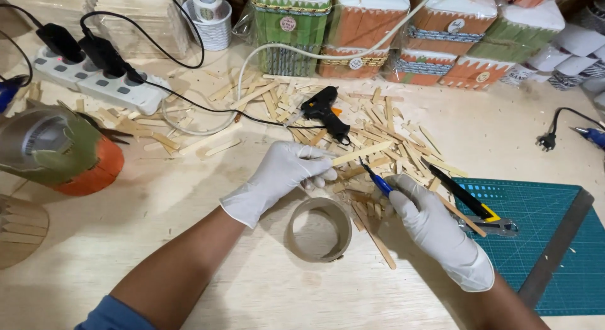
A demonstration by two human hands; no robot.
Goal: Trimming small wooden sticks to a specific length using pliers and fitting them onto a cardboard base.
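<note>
Flat pale wooden stick (361,153) pinched in white-gloved left hand (285,172), above brown cardboard ring (318,230). Blue-handled craft blade (375,180) gripped closed in white-gloved right hand (428,220) — slip toward left fingertips judged likely; stick could split.

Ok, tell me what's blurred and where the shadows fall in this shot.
Head view: the orange and green stick-covered container at the left edge is blurred; both white-gloved hands, left and right, are sharp; soft shadows fall toward the viewer under the forearms and the brown cardboard ring; even light, no harsh glare.
</note>
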